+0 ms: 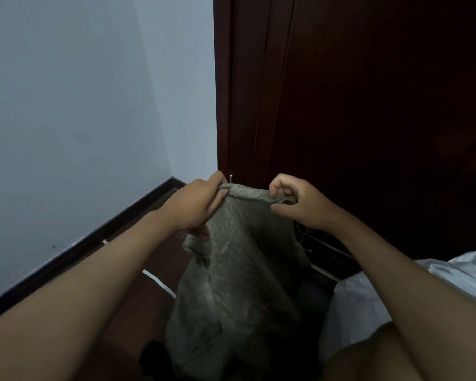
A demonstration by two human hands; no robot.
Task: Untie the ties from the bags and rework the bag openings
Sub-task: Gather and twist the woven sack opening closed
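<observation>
Fingers of the left hand (197, 200) curl over the far left end of a grey bag's rolled top edge, the thumb pressed against the cloth from the near side. Across from it, the right hand (300, 200) pinches the same rolled edge between thumb and bent forefinger, the other fingers loosely curled above. Between the two hands the edge is pulled into a short, taut band.

From that band the grey bag (239, 270) hangs down toward the person, its woven, slightly shiny cloth falling in loose folds in the middle of the scene, between the two bare forearms. A small patch of red shows under the left wrist, against the bag's left side; what it belongs to cannot be told.

Near right of the grey bag lies a white bag (368, 298), partly hidden by the right forearm. Beneath both is a dark wooden floor (154, 259), with a thin white strip (160, 283) lying on it just left of the grey bag. A pale wall (80, 119) with a dark skirting board (94, 237) fills the far left, and a dark wooden door (368, 105) stands at the far right.
</observation>
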